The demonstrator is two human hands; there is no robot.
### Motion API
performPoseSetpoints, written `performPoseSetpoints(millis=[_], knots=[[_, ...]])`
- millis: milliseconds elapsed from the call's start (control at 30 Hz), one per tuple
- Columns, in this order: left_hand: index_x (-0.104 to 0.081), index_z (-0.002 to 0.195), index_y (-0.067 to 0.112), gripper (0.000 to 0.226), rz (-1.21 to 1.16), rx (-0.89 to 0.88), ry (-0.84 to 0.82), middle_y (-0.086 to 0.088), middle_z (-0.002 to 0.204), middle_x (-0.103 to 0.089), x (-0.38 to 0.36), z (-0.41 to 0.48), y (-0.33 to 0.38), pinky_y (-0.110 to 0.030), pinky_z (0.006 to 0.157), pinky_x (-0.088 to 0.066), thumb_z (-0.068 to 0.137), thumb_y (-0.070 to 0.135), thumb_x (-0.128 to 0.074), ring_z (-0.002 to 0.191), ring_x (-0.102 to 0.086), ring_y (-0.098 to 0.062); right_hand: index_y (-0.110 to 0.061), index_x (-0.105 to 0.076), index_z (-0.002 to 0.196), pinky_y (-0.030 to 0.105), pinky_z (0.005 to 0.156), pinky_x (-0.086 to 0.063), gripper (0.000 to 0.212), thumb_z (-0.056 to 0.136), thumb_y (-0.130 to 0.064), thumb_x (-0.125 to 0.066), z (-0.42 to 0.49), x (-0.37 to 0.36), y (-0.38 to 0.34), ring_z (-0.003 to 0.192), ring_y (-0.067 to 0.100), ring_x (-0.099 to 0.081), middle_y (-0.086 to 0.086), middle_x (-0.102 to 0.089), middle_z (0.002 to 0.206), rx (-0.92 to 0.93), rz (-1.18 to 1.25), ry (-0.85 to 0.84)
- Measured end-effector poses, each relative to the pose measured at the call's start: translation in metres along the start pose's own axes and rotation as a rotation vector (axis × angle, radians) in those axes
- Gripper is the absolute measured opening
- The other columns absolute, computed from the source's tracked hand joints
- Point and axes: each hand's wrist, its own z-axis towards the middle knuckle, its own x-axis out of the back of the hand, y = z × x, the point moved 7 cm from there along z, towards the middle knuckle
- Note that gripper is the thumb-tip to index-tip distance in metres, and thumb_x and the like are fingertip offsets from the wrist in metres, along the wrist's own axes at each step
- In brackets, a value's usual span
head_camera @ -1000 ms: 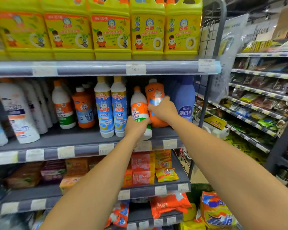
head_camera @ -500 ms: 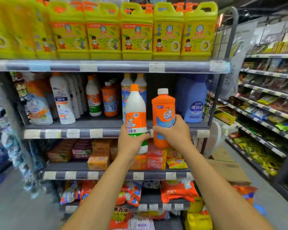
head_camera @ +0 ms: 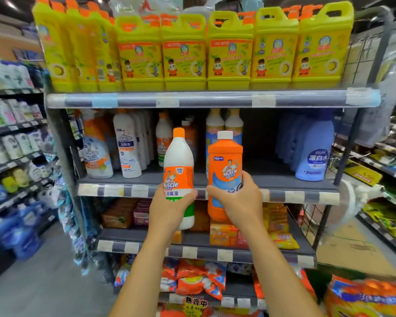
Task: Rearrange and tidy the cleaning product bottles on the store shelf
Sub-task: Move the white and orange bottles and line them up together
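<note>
My left hand (head_camera: 167, 209) grips a white bottle with an orange cap (head_camera: 178, 161) around its lower body, upright, in front of the middle shelf (head_camera: 290, 195). Beside it my right hand (head_camera: 238, 202) grips an orange bottle with a white cap (head_camera: 224, 163), also upright. Both bottles are held off the shelf, side by side and slightly apart. Behind them on the shelf stand two tall blue-labelled bottles (head_camera: 224, 124), a white and an orange bottle (head_camera: 164, 138), white bottles (head_camera: 128, 145) and a spray bottle (head_camera: 94, 149).
Yellow jugs (head_camera: 229, 53) fill the top shelf. Blue bottles (head_camera: 311, 152) stand at the middle shelf's right end, with a bare gap to their left. Soap packs (head_camera: 224, 234) lie on the lower shelf, detergent bags (head_camera: 192, 277) below. Other shelving flanks both sides; a cardboard box (head_camera: 357, 248) lies at right.
Both hands have pulled the two bottles off the middle shelf toward me. The view has drawn back, so more of the shelving and the aisle floor shows.
</note>
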Motion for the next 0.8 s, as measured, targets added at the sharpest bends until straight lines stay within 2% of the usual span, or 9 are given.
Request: performPoseSetpoints(millis=[133, 200, 300, 367, 433, 600, 700, 800], knots=[[-0.054, 0.097, 0.037, 0.045, 0.028, 0.008, 0.012, 0.008, 0.096, -0.067, 0.018, 0.032, -0.006, -0.035, 0.070, -0.054, 0.064, 0.047, -0.083, 0.085, -0.066, -0.010, -0.035, -0.056, 0.106, 0.020, 0.067, -0.056, 0.055, 0.061, -0.050, -0.084, 0.017, -0.033, 0.004, 0.085, 0.000, -0.064, -0.020, -0.064, 0.095, -0.002, 0.001, 0.011], [-0.054, 0.101, 0.036, 0.048, 0.029, 0.018, 0.017, 0.006, 0.098, -0.067, 0.026, 0.051, -0.010, -0.036, 0.070, -0.055, 0.065, 0.046, -0.083, 0.086, -0.065, -0.013, -0.038, -0.054, 0.103, 0.013, 0.063, -0.052, 0.055, 0.059, -0.053, -0.083, 0.027, -0.050, 0.006, 0.083, -0.007, -0.063, -0.025, -0.062, 0.091, 0.007, -0.011, 0.027], [-0.055, 0.110, 0.029, 0.056, 0.013, 0.050, 0.012, 0.000, 0.101, -0.067, 0.033, 0.080, -0.018, -0.047, 0.077, -0.058, 0.064, 0.044, -0.084, 0.089, -0.067, -0.019, -0.038, -0.053, 0.105, 0.007, 0.056, -0.045, 0.058, 0.058, -0.054, -0.083, 0.046, -0.074, 0.009, 0.083, -0.019, -0.057, -0.027, -0.059, 0.088, 0.007, -0.027, 0.042], [-0.056, 0.111, 0.027, 0.062, -0.005, 0.069, 0.007, -0.001, 0.102, -0.068, 0.037, 0.097, -0.023, -0.050, 0.080, -0.058, 0.059, 0.046, -0.084, 0.090, -0.067, -0.022, -0.036, -0.053, 0.107, 0.012, 0.061, -0.047, 0.062, 0.056, -0.056, -0.082, 0.060, -0.091, 0.014, 0.080, -0.011, -0.060, -0.025, -0.060, 0.089, -0.008, -0.038, 0.045], [-0.058, 0.107, 0.028, 0.062, -0.013, 0.073, 0.003, -0.001, 0.100, -0.069, 0.039, 0.112, -0.027, -0.051, 0.079, -0.058, 0.055, 0.048, -0.084, 0.089, -0.068, -0.023, -0.034, -0.052, 0.109, 0.018, 0.066, -0.050, 0.065, 0.055, -0.057, -0.082, 0.074, -0.109, 0.019, 0.082, -0.003, -0.061, -0.022, -0.060, 0.091, -0.017, -0.057, 0.047], [-0.057, 0.097, 0.031, 0.047, -0.010, 0.053, -0.009, 0.002, 0.096, -0.069, 0.041, 0.148, -0.035, -0.036, 0.066, -0.055, 0.062, 0.037, -0.088, 0.084, -0.067, -0.017, -0.030, -0.048, 0.113, 0.013, 0.064, -0.043, 0.069, 0.058, -0.049, -0.085, 0.107, -0.149, 0.029, 0.081, -0.006, -0.056, -0.023, -0.054, 0.091, -0.015, -0.045, 0.053], [-0.058, 0.103, 0.028, 0.052, 0.003, 0.041, -0.022, 0.002, 0.097, -0.068, 0.042, 0.167, -0.037, -0.040, 0.073, -0.057, 0.061, 0.037, -0.088, 0.086, -0.067, -0.017, -0.030, -0.049, 0.105, 0.015, 0.064, -0.044, 0.063, 0.057, -0.045, -0.086, 0.127, -0.168, 0.037, 0.079, -0.005, -0.056, -0.019, -0.057, 0.090, -0.007, -0.064, 0.061], [-0.057, 0.102, 0.028, 0.053, -0.005, 0.031, -0.037, 0.002, 0.096, -0.068, 0.044, 0.182, -0.039, -0.039, 0.073, -0.056, 0.060, 0.033, -0.089, 0.087, -0.066, -0.017, -0.023, -0.050, 0.102, 0.024, 0.069, -0.048, 0.065, 0.054, -0.046, -0.088, 0.146, -0.180, 0.049, 0.084, 0.010, -0.061, -0.004, -0.063, 0.097, -0.043, -0.110, 0.083]])
